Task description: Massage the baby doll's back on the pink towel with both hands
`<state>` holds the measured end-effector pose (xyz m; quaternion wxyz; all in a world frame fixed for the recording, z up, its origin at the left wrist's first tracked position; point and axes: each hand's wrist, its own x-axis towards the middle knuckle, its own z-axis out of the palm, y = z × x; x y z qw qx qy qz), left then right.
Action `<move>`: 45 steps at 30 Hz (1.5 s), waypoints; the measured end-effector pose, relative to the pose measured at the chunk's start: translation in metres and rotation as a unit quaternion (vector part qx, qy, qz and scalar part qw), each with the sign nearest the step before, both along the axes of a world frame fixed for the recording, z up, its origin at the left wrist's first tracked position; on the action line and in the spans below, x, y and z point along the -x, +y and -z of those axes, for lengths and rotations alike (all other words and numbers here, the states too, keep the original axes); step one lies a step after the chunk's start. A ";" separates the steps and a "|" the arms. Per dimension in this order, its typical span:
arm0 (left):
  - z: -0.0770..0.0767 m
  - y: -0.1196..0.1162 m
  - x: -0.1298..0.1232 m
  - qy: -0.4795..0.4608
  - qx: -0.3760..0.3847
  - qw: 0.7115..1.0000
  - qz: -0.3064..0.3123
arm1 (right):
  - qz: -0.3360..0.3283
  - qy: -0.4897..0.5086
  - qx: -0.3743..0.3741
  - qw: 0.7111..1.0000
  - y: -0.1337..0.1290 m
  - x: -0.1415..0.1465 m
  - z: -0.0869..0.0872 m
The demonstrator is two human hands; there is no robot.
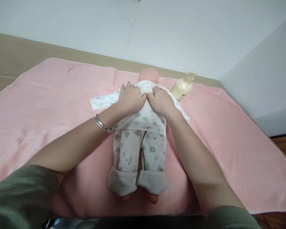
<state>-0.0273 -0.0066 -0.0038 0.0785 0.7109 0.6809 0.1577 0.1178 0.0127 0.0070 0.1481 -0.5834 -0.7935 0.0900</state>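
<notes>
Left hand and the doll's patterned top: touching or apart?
Touching. The head view shows the left hand laid palm down on the patterned top, with its thumb against the cloth and no gap visible.

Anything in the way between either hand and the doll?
Only the printed top on the doll: left hand and right hand both rest on it. No loose object visible between; the pump bottle is off to the right.

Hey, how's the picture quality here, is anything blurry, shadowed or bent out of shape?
Head view: soft, dim light with no harsh glare, just small highlights on the bracelet and bottle; shadow darkens the blanket near the front edge; both forearms look stretched toward the bottom corners; print on the bottle is too small to read.
</notes>
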 end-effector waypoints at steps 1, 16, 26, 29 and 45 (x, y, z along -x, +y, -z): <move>-0.002 -0.003 -0.001 0.007 0.001 1.000 0.006 | -0.006 0.008 -0.008 1.000 0.006 -0.002 0.004; 0.002 0.015 0.010 -0.068 0.014 0.998 0.002 | -0.014 -0.099 0.009 0.995 -0.028 0.007 -0.023; -0.015 -0.012 -0.007 -0.003 0.003 1.000 0.011 | -0.042 -0.005 0.005 0.999 0.014 -0.012 0.002; -0.007 -0.004 -0.003 -0.021 -0.003 1.000 -0.002 | -0.024 -0.027 -0.004 0.999 0.005 -0.007 -0.002; -0.009 -0.006 -0.001 -0.060 0.007 0.998 -0.020 | -0.013 0.008 0.002 1.000 0.007 -0.005 0.000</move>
